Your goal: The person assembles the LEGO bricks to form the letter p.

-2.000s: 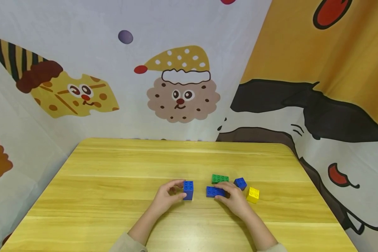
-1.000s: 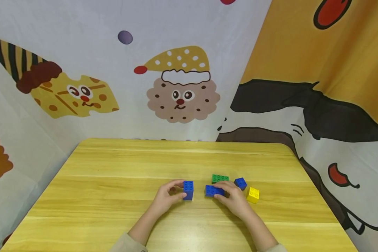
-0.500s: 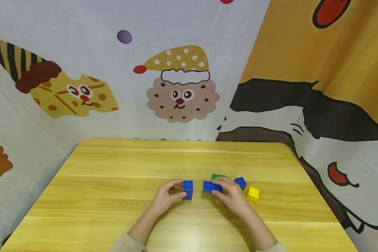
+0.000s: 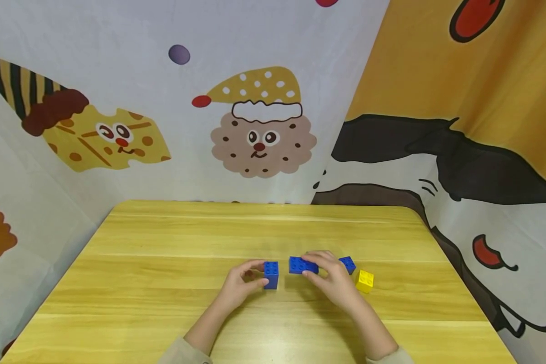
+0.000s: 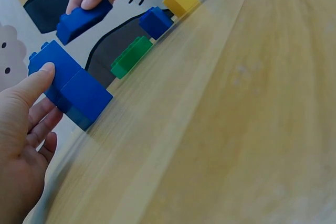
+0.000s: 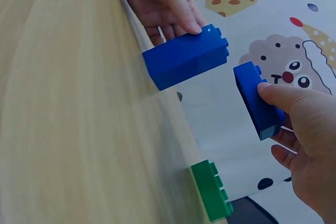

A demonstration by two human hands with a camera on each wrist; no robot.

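Observation:
A stack of two blue building bricks stands upright on the table. My left hand grips it from the left, thumb on the near side; a seam between the bricks shows in the left wrist view. My right hand pinches a longer blue brick between thumb and fingers. In the right wrist view this long brick is off the table, to the right of the stack and apart from it, studs up. A green brick lies on the table, hidden behind my right hand in the head view.
On the wooden table, a small blue brick and a yellow brick lie just right of my right hand. A cartoon-printed cloth hangs behind the table's far edge.
My right hand has lifted the long blue brick off the table and carried it left, towards the stack. It now covers the green brick in the head view. My left hand has stayed in place.

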